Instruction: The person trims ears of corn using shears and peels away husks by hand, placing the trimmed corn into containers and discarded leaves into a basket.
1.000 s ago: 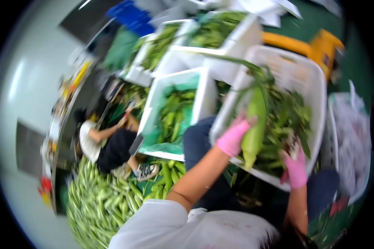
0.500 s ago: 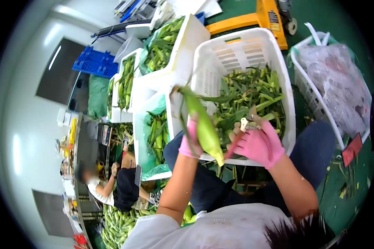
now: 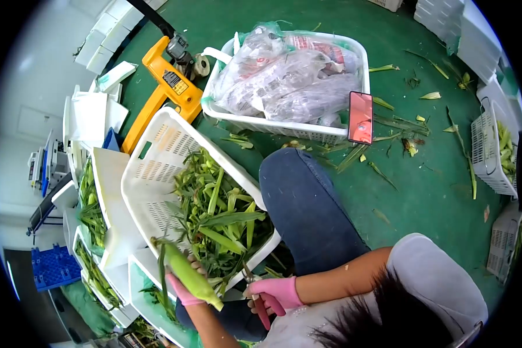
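Note:
A green ear of corn [image 3: 190, 277] in its husk is held in my left hand [image 3: 182, 290], the fingers wrapped round it. The ear tilts, with its pale cut end pointing down toward my right hand. My right hand [image 3: 277, 292], in a pink fingerless glove, is closed on a pair of pruning shears [image 3: 262, 313] with red handles. Their blades point up toward the basket, apart from the corn. Just beyond both hands stands a white plastic basket [image 3: 148, 217], part filled with green husks and leaves [image 3: 214, 214].
A second white basket [image 3: 284, 126] holds clear plastic bags [image 3: 296, 75], with a phone [image 3: 361, 118] at its corner. Behind is a yellow pallet jack [image 3: 168, 87]. White foam boxes [image 3: 115, 203] of corn stand at left. Husk scraps [image 3: 388, 124] lie on the green floor [image 3: 423, 197].
My view has swung to the right, so the floor and bag basket fill more of it. The corn stays in my left hand, the shears in my right.

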{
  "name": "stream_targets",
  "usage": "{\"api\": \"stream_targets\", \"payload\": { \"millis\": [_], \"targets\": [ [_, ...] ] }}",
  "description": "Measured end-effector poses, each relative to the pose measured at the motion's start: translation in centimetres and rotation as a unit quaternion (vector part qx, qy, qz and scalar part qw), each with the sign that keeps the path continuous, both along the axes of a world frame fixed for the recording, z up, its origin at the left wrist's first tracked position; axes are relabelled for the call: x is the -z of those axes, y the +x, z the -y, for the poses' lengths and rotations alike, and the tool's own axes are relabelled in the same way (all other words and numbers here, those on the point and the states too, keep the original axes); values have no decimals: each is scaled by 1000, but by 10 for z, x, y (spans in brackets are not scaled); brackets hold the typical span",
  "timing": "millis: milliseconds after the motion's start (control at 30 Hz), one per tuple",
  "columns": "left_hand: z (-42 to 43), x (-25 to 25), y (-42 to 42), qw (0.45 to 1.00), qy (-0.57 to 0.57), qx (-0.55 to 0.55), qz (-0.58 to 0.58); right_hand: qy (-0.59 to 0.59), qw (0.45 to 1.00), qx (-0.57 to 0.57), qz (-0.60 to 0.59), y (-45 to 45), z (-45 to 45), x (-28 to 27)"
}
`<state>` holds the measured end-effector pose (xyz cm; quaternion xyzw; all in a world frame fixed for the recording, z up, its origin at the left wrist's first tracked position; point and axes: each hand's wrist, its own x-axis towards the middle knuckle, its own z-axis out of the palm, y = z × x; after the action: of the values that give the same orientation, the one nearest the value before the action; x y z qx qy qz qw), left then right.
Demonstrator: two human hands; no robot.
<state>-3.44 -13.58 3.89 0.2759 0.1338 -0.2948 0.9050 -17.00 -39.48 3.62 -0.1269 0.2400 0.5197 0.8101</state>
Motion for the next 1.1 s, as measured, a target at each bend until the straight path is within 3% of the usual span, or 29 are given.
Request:
{"api": "stream_targets", "payload": {
  "millis": [67, 100, 133, 200, 233, 267, 300, 333, 433, 467, 567, 633, 667, 767, 867, 900, 1000, 1033, 1100],
  "targets": [
    [-4, 13, 1, 1000, 25, -3, -10, 43, 995, 25, 84, 3, -2, 5],
    [19, 1, -12, 994, 70, -85, 12, -55, 978, 18, 200, 13, 10, -16],
    [25, -3, -12, 983, 157, -92, 36, -165, 918, 72, 354, 20, 14, -35],
    [32, -25, -14, 969, 226, -40, 91, -274, 764, 180, 556, 45, 18, -49],
    [32, -30, -15, 964, 259, -32, 57, -374, 630, 237, 638, 58, 21, -58],
    [28, -29, -12, 956, 290, -31, 15, -416, 612, 237, 629, 69, 24, -73],
    [16, -25, -7, 931, 352, 16, 94, -471, 533, 263, 651, 83, 21, -83],
    [49, -55, -9, 887, 432, -29, 158, -464, 534, 279, 649, 92, 19, -87],
    [35, -52, -1, 711, 637, -72, 290, -345, 676, 245, 603, 107, 13, -115],
    [40, -63, -2, 700, 652, -97, 275, -294, 739, 187, 577, 114, 16, -128],
    [29, -78, -5, 607, 729, -103, 298, -232, 743, 50, 626, 122, -2, -125],
    [19, -82, -9, 549, 772, -91, 309, -334, 674, -19, 659, 126, -22, -105],
    [17, -85, -11, 544, 773, -94, 312, -386, 628, -20, 676, 128, -32, -89],
    [17, -93, -19, 539, 775, -80, 320, -314, 737, -59, 595, 139, -43, -62],
    [16, -87, -25, 610, 736, -32, 293, -243, 767, -52, 591, 147, -45, -51],
    [11, -86, -26, 662, 700, -12, 268, -250, 762, -61, 594, 150, -43, -49],
    [-2, -97, -22, 726, 635, 112, 238, -223, 808, -60, 542, 162, -35, -40],
    [-1, -100, -22, 766, 597, 110, 212, -234, 785, -56, 571, 163, -32, -38],
    [-11, -97, -19, 765, 597, 125, 207, -253, 756, -88, 597, 168, -26, -37]
  ]
}}
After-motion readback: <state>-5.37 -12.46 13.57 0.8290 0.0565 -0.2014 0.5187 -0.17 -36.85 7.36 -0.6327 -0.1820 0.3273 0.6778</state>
